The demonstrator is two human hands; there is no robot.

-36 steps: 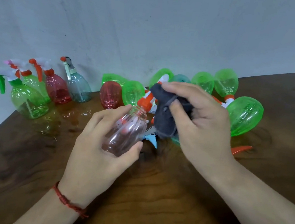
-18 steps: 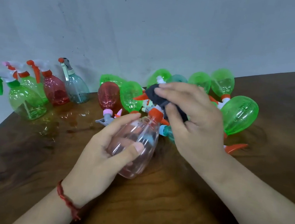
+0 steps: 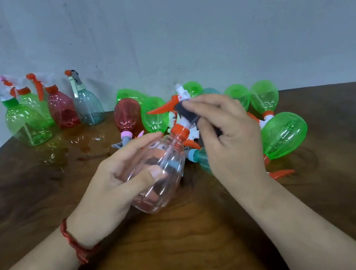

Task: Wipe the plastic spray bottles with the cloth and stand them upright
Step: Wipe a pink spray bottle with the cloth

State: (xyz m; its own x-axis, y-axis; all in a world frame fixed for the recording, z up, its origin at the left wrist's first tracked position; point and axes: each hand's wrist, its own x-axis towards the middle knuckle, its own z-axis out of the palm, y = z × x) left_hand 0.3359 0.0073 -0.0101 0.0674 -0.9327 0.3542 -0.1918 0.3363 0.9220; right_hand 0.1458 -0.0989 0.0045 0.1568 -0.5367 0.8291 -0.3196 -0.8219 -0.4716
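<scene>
**Clear bottle held above the worktop, cloth at its spray head**

The left hand (image 3: 113,180) held a clear spray bottle (image 3: 166,156) just above the wooden worktop (image 3: 180,252), its grip curled round the body with the thumb across the front. The bottle leaned away from the person, its orange collar (image 3: 180,131) and orange trigger (image 3: 160,109) at the far end. The right hand (image 3: 234,146) came over from the right, its grip pinching a dark cloth (image 3: 183,110) against the white spray head just above the collar. A red thread bracelet (image 3: 73,242) circled the left wrist.

At the far left, near the grey wall (image 3: 185,34), four bottles stood upright in a tight group: a green bottle (image 3: 28,126) in front, another green one (image 3: 34,100) behind it, a red bottle (image 3: 63,110) and a grey-blue bottle (image 3: 89,109).

Behind the hands lay a heap of bottles on their sides. Among them were a red one with a pink collar (image 3: 128,115), several green ones including a large green bottle (image 3: 284,135) at the right edge of the heap, and a teal bottle (image 3: 203,161) partly hidden under the right hand.
</scene>
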